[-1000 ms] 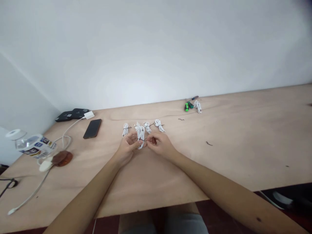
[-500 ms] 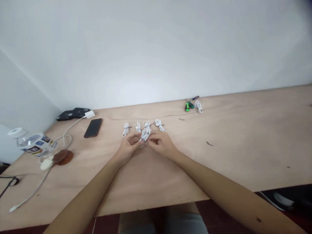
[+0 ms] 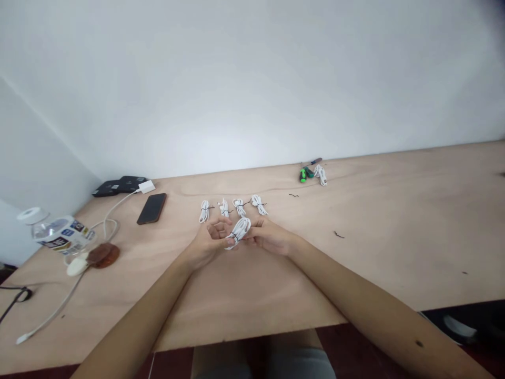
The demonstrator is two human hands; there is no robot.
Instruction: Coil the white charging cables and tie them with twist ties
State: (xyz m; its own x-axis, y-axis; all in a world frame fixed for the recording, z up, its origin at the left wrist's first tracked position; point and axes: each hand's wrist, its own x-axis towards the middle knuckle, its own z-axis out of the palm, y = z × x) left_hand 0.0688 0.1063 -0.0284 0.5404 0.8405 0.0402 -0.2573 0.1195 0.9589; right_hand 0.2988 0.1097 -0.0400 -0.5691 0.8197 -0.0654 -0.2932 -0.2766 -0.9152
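A coiled white cable [image 3: 240,230] with a black twist tie [image 3: 235,238] around its middle is held up above the table. My left hand [image 3: 208,243] grips its lower left side between thumb and fingers. On the other side, my right hand [image 3: 270,237] is closed at the loose end of the tie, close against the coil; its fingertips are partly hidden. Just beyond my hands, several more tied white cables lie in a row, among them a left one [image 3: 204,211] and a right one [image 3: 259,205].
Screwdrivers [image 3: 303,175] and another white cable [image 3: 321,175] lie near the wall. Loose black ties [image 3: 338,235] are scattered to the right. On the left are a phone [image 3: 151,209], black boxes [image 3: 122,185], a white charger [image 3: 147,186] with its cord, and a tilted plastic bottle [image 3: 63,234].
The held cable coil has come slightly nearer and tilted to the right. My right hand has shifted a little right, and the fingers of my left hand have spread somewhat.
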